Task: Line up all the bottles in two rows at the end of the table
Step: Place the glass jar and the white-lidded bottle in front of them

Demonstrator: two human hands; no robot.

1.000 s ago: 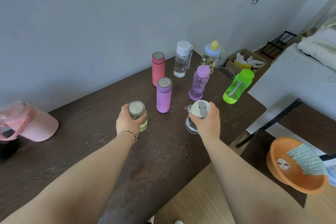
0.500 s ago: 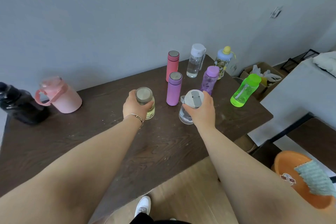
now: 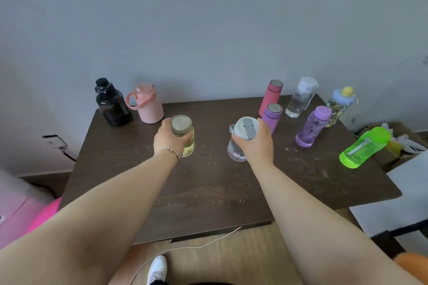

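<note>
My left hand grips a small glass bottle with a silver lid at mid-table. My right hand holds a clear bottle with a white-grey flip lid. To the right stand a purple flask, a red-pink flask, a clear bottle with a white cap, a purple clear bottle, a blue-yellow kids' bottle and a green bottle. At the far left stand a black jug and a pink jug.
The dark wooden table stands against a grey wall. A cardboard box with bags sits on the floor to the right, beside a white surface. A cable and a white shoe lie below the near edge.
The view has swung left, bringing the black and pink jugs fully into sight. Both hands keep their grip on their bottles, which now sit further left of the row at the right.
</note>
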